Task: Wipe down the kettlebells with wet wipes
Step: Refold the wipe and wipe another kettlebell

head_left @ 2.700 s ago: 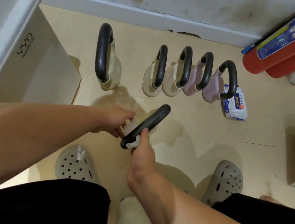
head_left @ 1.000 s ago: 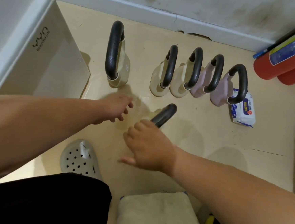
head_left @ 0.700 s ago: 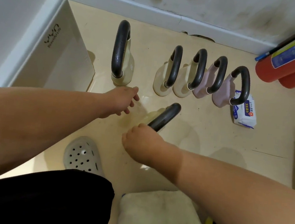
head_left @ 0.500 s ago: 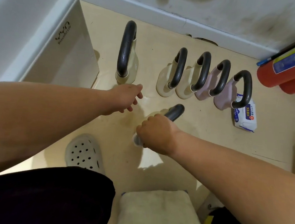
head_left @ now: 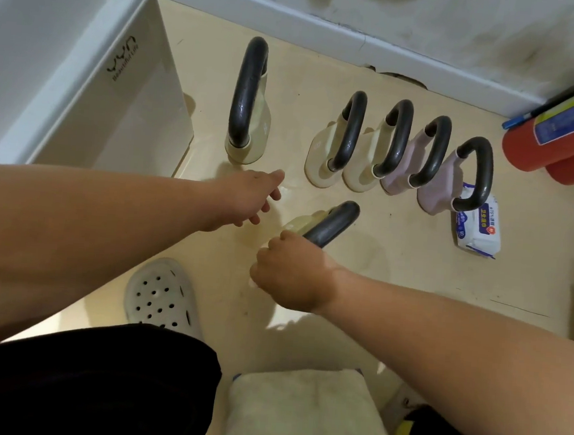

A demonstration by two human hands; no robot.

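Note:
A cream kettlebell [head_left: 299, 223] with a dark handle [head_left: 335, 221] stands on the floor in front of me. My right hand [head_left: 291, 276] is curled round the near end of that handle, and a bit of white wipe [head_left: 254, 281] shows at its fingers. My left hand [head_left: 249, 197] hovers left of the kettlebell with relaxed fingers and holds nothing. Behind it stands a taller cream kettlebell [head_left: 252, 111]. To the right is a row of two cream kettlebells [head_left: 321, 158] and two pink ones [head_left: 438, 191]. A pack of wet wipes [head_left: 478, 230] lies beside the last pink one.
A white bin [head_left: 93, 92] stands at the left by the wall. Red fire extinguishers [head_left: 559, 142] lie at the far right. A pale cushion [head_left: 304, 414] is between my knees, and my grey clog [head_left: 162, 296] is on the floor.
My left hand let go of the near kettlebell and moved away to the left. My right hand came over the top and closed on the near end of the handle.

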